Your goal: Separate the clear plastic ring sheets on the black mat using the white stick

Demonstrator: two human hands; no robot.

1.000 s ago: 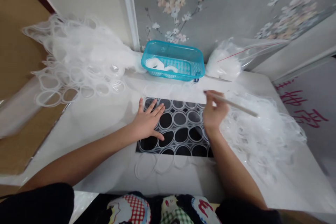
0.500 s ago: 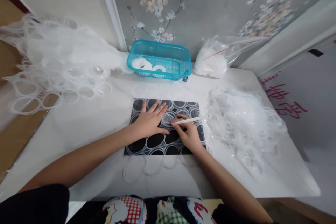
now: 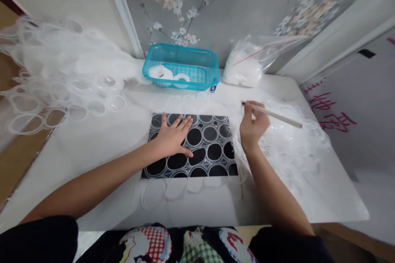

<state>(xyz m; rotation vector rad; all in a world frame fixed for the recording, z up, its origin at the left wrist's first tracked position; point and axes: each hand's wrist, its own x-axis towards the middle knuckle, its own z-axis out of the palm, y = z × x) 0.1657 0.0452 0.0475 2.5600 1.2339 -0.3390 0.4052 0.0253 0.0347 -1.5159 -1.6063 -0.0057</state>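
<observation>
The left hand [image 3: 172, 139] lay flat with fingers spread on a clear plastic ring sheet [image 3: 212, 152] that covered a black mat [image 3: 197, 171] in the middle of the white table [image 3: 101, 148]. The right hand [image 3: 253, 125] was closed around a thin white stick [image 3: 277, 116], raised just beside the sheet's right edge over a heap of clear plastic rings [image 3: 293, 148]. A blue basket [image 3: 182, 68] stood near the wall.

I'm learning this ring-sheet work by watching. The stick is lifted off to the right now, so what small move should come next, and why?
Probably bring the white stick in the right hand back down onto the clear ring sheet over the black mat. The left hand lies flat on the sheet, pinning it, and many rings near it look unworked.
</observation>
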